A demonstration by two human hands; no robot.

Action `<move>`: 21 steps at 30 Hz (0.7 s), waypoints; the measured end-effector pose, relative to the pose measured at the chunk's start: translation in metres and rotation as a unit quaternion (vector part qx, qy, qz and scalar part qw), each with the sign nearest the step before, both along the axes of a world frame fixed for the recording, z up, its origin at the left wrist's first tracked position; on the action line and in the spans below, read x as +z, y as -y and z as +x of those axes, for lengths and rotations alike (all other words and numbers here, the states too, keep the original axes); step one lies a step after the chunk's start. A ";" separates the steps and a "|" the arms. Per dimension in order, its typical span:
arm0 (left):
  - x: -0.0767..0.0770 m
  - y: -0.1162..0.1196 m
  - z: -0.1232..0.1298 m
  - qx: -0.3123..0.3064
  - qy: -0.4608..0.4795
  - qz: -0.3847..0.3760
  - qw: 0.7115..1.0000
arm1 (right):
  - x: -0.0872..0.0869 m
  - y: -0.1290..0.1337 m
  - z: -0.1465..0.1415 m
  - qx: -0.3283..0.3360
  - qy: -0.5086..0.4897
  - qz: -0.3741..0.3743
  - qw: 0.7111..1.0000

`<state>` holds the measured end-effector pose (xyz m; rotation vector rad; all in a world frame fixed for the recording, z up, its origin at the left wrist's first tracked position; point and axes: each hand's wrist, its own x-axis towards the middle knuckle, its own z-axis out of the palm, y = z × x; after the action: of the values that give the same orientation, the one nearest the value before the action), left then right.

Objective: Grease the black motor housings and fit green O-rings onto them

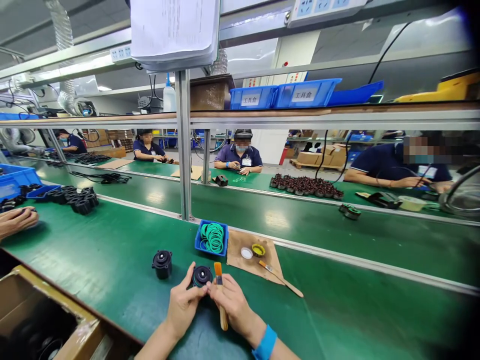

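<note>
My left hand (182, 303) is closed around the side of a round black plastic housing (202, 275), tilted so that its top faces me. A green ring shows in part along its edge. In my right hand (234, 302) is a small brush (218, 272) with a wooden handle, bristles pointing up, and its fingertips meet the housing's near edge. A second black housing (162, 264) stands upright to the left. Beyond my hands, a blue bin (197, 246) holds green rubber rings (212, 237).
A stained cardboard sheet (240, 262) carries a yellow-rimmed tub (258, 250), a white lid (246, 253) and another brush (281, 278). A metal post (183, 150) rises behind the bin. At left are a co-worker's hand (18, 222), black parts (80, 200) and an open carton (84, 330).
</note>
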<state>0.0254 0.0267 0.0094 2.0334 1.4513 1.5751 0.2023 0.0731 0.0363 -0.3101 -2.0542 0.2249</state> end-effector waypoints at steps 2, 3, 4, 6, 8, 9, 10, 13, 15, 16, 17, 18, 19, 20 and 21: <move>0.000 -0.001 -0.001 0.004 0.011 -0.012 1.000 | 0.000 0.000 0.001 -0.002 -0.015 -0.055 0.998; 0.001 -0.001 -0.002 0.009 0.017 -0.019 1.000 | 0.001 0.000 0.002 -0.007 -0.028 -0.087 0.996; 0.001 -0.001 -0.002 0.016 0.023 -0.026 0.999 | 0.003 -0.001 0.003 -0.016 -0.043 -0.120 0.992; 0.003 -0.002 -0.002 0.032 0.033 -0.040 0.998 | 0.010 -0.003 0.008 -0.035 -0.073 -0.187 0.979; 0.007 -0.003 -0.001 0.047 0.040 -0.054 0.997 | 0.019 -0.005 0.016 -0.048 -0.096 -0.240 0.965; 0.009 -0.004 0.000 0.051 0.040 -0.061 0.996 | 0.024 -0.007 0.020 -0.047 -0.104 -0.266 0.957; 0.010 -0.004 0.000 0.050 0.039 -0.068 0.996 | 0.029 -0.008 0.025 -0.040 -0.112 -0.299 0.947; 0.013 -0.006 0.000 0.031 0.032 -0.091 0.995 | 0.039 -0.009 0.034 -0.010 -0.143 -0.432 0.890; 0.014 -0.007 0.000 0.016 0.031 -0.112 0.993 | 0.041 -0.009 0.034 -0.003 -0.155 -0.505 0.849; 0.014 -0.007 0.000 0.012 0.032 -0.124 0.992 | 0.041 -0.008 0.033 -0.006 -0.154 -0.526 0.837; 0.013 -0.007 0.000 0.009 0.035 -0.135 0.990 | 0.040 -0.008 0.031 -0.008 -0.150 -0.543 0.827; 0.013 -0.007 0.000 0.008 0.038 -0.145 0.989 | 0.039 -0.007 0.029 -0.008 -0.143 -0.558 0.817; 0.012 -0.006 0.000 0.007 0.041 -0.155 0.987 | 0.037 -0.006 0.026 -0.007 -0.137 -0.572 0.809; 0.011 -0.006 0.000 0.007 0.044 -0.163 0.986 | 0.036 -0.004 0.024 -0.007 -0.132 -0.585 0.800; 0.011 -0.005 0.000 0.006 0.047 -0.170 0.984 | 0.035 -0.003 0.022 -0.008 -0.128 -0.596 0.793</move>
<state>0.0258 0.0319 0.0199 1.7371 1.5741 1.2996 0.2244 0.0764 0.0714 -0.9861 -1.3809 1.4786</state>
